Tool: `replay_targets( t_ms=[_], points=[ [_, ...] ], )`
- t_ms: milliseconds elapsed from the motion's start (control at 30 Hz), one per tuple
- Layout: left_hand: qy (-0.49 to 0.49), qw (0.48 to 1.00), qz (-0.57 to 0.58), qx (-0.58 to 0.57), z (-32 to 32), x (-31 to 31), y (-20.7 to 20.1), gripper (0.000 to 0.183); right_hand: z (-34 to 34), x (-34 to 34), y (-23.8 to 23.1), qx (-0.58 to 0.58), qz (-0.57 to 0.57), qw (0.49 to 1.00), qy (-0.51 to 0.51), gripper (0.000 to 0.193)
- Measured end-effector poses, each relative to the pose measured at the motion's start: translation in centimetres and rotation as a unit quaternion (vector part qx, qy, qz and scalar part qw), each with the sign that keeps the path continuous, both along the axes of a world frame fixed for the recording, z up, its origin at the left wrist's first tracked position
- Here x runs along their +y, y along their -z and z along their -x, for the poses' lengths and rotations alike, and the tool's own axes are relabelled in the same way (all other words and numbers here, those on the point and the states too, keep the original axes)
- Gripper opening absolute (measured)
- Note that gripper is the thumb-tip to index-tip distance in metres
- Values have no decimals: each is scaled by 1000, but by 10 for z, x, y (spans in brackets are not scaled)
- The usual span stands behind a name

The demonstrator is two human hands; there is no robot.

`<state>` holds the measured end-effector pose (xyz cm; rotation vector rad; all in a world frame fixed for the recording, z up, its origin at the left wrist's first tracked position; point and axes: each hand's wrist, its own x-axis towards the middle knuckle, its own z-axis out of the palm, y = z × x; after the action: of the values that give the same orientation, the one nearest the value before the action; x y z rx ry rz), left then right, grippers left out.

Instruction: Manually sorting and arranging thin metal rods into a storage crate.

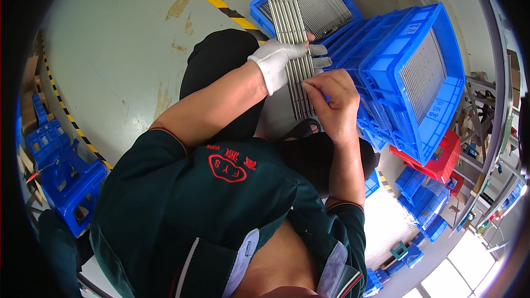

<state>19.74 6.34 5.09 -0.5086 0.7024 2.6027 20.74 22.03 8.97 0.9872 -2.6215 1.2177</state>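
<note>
My white-gloved left hand [279, 60] clasps the flat row of long grey metal rods [292, 44]; my bare right hand [331, 96] pinches one rod's edge (loose rods could fan out, slip floorward).

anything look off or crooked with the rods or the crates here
Nothing stands out. The metal rods lie flat and parallel across the gloved left hand, the bare right hand pinching one near its end. Rods in the blue crates lie in neat rows.

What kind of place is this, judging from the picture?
Probably a factory floor: blue plastic crates full of thin metal rods, a painted concrete floor with yellow-black hazard tape.
</note>
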Motion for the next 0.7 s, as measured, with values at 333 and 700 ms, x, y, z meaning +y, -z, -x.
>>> replay_targets(
  t_ms=[333,700],
  points=[
    [-7,1000,17,-15,1,2,-4,24,3,1,2,27,-21,999,-9,11],
    [-11,1000,23,-5,1,2,1,22,-1,0,-7,-13,13,1000,7,11]
  ],
)
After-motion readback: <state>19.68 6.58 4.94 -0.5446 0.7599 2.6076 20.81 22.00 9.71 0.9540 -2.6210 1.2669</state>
